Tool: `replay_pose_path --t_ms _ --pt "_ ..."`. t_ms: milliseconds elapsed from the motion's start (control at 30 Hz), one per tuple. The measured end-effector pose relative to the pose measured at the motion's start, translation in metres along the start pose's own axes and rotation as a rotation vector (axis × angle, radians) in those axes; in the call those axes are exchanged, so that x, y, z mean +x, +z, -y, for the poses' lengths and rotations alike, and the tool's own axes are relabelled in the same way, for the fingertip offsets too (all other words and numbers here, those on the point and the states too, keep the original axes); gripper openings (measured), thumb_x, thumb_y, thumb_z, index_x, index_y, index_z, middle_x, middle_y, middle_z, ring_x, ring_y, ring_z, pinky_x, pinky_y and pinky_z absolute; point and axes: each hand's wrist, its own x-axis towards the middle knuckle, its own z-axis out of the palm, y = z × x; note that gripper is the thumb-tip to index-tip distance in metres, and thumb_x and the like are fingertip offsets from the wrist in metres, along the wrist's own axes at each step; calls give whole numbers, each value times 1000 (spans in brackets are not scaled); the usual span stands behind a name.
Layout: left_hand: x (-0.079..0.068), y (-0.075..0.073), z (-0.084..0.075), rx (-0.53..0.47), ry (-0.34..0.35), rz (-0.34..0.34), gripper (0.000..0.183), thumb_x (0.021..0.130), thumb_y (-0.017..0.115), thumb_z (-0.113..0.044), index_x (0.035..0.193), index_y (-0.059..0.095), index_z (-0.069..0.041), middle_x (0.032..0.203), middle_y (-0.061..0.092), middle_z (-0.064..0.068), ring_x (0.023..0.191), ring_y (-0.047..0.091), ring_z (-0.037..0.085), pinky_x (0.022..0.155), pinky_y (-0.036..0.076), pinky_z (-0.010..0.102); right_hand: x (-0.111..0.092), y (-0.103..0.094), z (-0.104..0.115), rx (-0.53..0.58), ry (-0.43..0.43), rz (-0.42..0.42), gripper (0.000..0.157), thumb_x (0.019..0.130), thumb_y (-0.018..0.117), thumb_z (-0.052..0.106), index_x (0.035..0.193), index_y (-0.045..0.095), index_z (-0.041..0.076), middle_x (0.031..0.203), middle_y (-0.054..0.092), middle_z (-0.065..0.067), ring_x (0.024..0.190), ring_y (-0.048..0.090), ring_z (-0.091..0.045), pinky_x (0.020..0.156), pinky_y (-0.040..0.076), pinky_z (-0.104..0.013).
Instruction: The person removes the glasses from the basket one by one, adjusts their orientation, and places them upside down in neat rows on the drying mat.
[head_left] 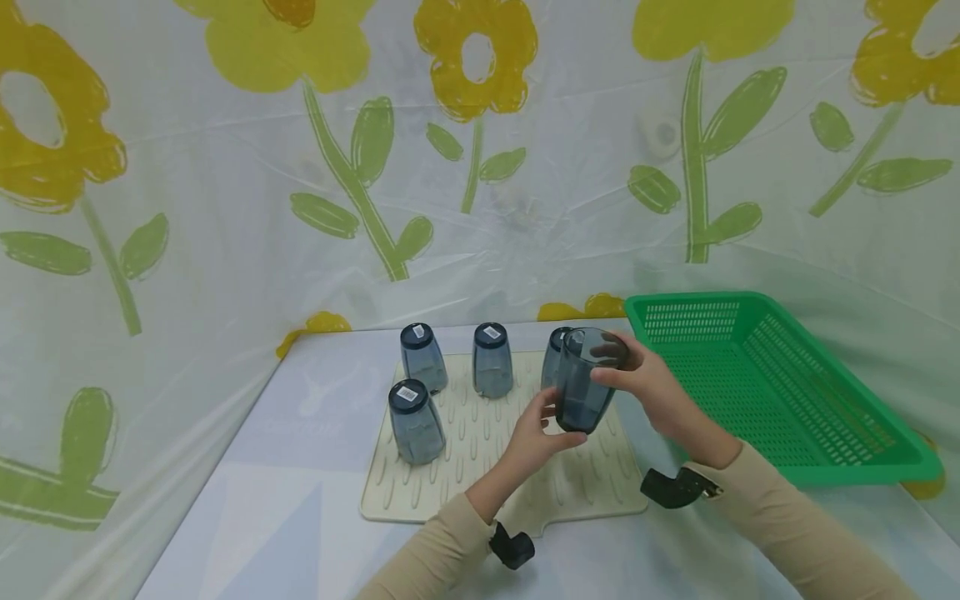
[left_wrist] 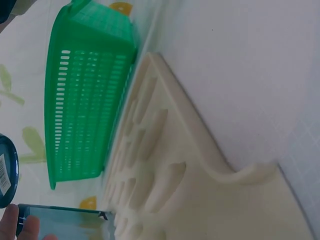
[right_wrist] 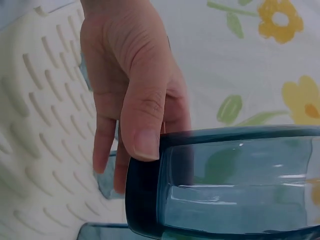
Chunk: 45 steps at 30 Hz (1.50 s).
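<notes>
Between both hands, a blue-grey glass tumbler (head_left: 583, 387) is held tilted above the right part of a cream ridged drying mat (head_left: 480, 475). My left hand (head_left: 536, 437) grips its dark base from below, the thumb under the bottom edge; the right wrist view shows this hand (right_wrist: 137, 85) with its thumb on the thick base. Up at the rim, my right hand (head_left: 648, 383) pinches the glass, some fingers showing through it. Behind it stands an upside-down tumbler (head_left: 551, 364), partly hidden. In the left wrist view, the held tumbler's labelled base (left_wrist: 6, 172) appears at the edge.
More upside-down tumblers stand on the mat: one at back left (head_left: 424, 360), one at back centre (head_left: 492, 362), one nearer at left (head_left: 417, 425). A green perforated basket (head_left: 847, 362) sits at right, beside my right forearm. Flower-printed cloth (head_left: 525, 242) hangs behind the table.
</notes>
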Motion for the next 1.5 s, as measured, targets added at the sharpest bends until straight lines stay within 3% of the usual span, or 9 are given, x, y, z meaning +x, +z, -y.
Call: replay_pose_path --t_ms 200,333,500,600,733,1067,1267,1500 --pt "0 8 3 -55 -28 -11 73 79 71 -17 139 30 -8 132 45 11 120 43 25 98 38 45 0 5 -3 23 -3 0 73 85 62 20 143 22 2 132 42 -24 98 51 1 97 37 -43" --pt "-1 10 2 -75 -7 -43 71 79 71 -18 138 32 -7 131 46 10 119 44 24 96 39 42 -1 7 -4 45 1 -3 74 86 61 21 144 20 2 134 40 -25 100 50 1 99 35 -47" --pt "-8 5 -13 -105 -8 -68 71 76 72 -13 137 36 -5 131 47 11 118 44 25 96 39 41 -6 7 -2 60 12 3 75 86 61 25 144 19 3 137 38 -24 101 51 1 98 38 -48" --pt "-10 2 -14 -113 -9 -66 73 76 74 -16 137 36 -6 132 46 11 118 44 25 95 39 40 -8 5 -1 67 32 26 77 88 60 27 145 15 2 140 34 -24 113 50 -14 98 38 -48" --pt "-7 1 -2 -121 3 -52 76 75 76 -21 138 35 -9 133 44 9 118 44 23 95 40 39 -8 -2 -2 43 66 71 76 89 57 27 145 13 0 142 28 -22 125 35 -37 100 35 -50" --pt "-8 -7 -1 -153 -14 -49 74 75 75 -15 137 36 -8 131 45 10 113 47 20 91 43 33 -6 -16 1 -115 84 127 77 86 60 28 143 19 -4 137 34 -26 123 35 -37 100 30 -54" --pt "-8 -15 -5 -174 -19 -33 74 75 74 -14 138 36 -9 130 45 11 108 48 19 87 45 29 -5 -25 2 -170 77 171 81 86 61 29 146 14 3 137 33 -27 123 35 -39 97 33 -55" --pt "-8 -21 -7 -188 30 -37 73 75 74 -10 137 36 -8 128 45 12 104 48 16 86 43 25 -4 -33 3 -202 66 212 83 86 62 26 148 9 13 136 36 -26 125 34 -39 95 36 -56"
